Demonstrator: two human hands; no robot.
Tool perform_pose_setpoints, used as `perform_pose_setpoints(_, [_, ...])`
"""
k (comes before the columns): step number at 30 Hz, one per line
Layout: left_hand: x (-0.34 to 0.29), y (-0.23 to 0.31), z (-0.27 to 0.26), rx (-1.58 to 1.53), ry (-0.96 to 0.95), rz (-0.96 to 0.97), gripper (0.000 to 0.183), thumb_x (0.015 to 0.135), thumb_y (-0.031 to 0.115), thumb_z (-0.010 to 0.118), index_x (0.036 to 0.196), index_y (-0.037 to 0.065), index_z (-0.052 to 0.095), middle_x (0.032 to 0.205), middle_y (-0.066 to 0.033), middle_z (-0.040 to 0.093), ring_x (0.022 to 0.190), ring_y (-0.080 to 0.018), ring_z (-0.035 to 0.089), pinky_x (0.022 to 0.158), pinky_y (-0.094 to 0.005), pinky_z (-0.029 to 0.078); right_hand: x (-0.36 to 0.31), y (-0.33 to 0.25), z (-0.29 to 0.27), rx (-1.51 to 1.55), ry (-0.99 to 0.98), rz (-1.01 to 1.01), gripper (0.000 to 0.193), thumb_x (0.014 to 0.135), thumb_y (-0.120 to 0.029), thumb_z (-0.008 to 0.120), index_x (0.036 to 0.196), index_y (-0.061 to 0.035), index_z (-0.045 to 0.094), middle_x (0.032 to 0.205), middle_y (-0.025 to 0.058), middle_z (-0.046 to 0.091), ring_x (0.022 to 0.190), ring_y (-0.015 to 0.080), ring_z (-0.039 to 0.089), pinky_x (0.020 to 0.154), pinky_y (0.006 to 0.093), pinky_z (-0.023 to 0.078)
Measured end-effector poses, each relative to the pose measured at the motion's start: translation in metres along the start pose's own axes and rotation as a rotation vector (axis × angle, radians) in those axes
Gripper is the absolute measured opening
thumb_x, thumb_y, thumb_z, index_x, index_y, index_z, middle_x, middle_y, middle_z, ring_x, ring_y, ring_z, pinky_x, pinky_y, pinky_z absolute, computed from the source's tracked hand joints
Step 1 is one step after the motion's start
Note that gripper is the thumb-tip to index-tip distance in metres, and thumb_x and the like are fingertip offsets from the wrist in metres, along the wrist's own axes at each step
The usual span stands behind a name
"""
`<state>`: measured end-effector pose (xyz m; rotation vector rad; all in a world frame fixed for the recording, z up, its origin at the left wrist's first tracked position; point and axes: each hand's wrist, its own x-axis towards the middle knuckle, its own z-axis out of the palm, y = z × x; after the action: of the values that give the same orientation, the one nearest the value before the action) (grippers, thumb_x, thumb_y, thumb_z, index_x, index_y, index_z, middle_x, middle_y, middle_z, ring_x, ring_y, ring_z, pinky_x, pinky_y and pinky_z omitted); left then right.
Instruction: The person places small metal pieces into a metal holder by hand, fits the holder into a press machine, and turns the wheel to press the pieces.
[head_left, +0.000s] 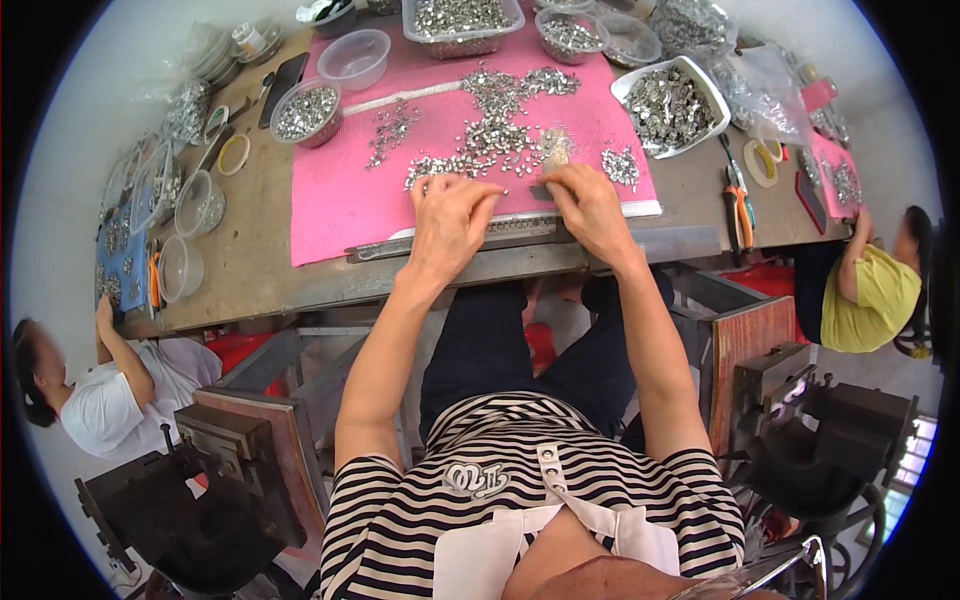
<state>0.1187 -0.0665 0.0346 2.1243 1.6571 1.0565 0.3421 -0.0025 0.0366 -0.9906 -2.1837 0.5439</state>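
Observation:
My left hand (447, 222) is closed, thumb and forefinger tips together over the pink mat (330, 210). Whatever is between those tips is too small to make out. A small dark flat piece (541, 192) sticks out from the pinched fingers of my right hand (592, 214). Both hands hover above a long slotted metal bar (520, 229) lying along the table's near edge. Just beyond them, many small shiny metal parts (490, 130) are spread in a loose heap. A smaller cluster of parts (621, 168) lies to the right of my right hand.
Tubs of metal parts (307, 112) and a white tray (672, 105) line the mat. Pliers (738, 205) lie at the right and tape rings (233, 155) at the left. Co-workers sit on both sides, one in white (120, 400), one in yellow (868, 295).

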Motion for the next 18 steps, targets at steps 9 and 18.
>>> perform_pose_setpoints(9, [0.02, 0.0, 0.025, 0.188, 0.046, -0.02, 0.011, 0.085, 0.023, 0.076, 0.092, 0.014, 0.074, 0.086, -0.0011, 0.069, 0.091, -0.021, 0.06, 0.096, -0.0452, 0.032, 0.022, 0.012, 0.03, -0.266, 0.072, 0.052, 0.008, 0.087, -0.012, 0.071, 0.094, -0.0077, 0.072, 0.091, 0.0095, 0.064, 0.095, 0.0296, 0.061, 0.082, 0.0419, 0.043])
perform_pose_setpoints(18, [0.023, -0.009, 0.028, 0.246, 0.039, 0.032, 0.012, 0.089, 0.023, 0.072, 0.092, 0.012, 0.074, 0.09, -0.0028, 0.07, 0.093, -0.0241, 0.061, 0.097, -0.0475, 0.032, 0.003, -0.004, 0.011, -0.167, 0.049, -0.02, 0.008, 0.086, -0.011, 0.072, 0.09, -0.0054, 0.068, 0.089, 0.0093, 0.063, 0.09, 0.0283, 0.061, 0.081, 0.0414, 0.042])
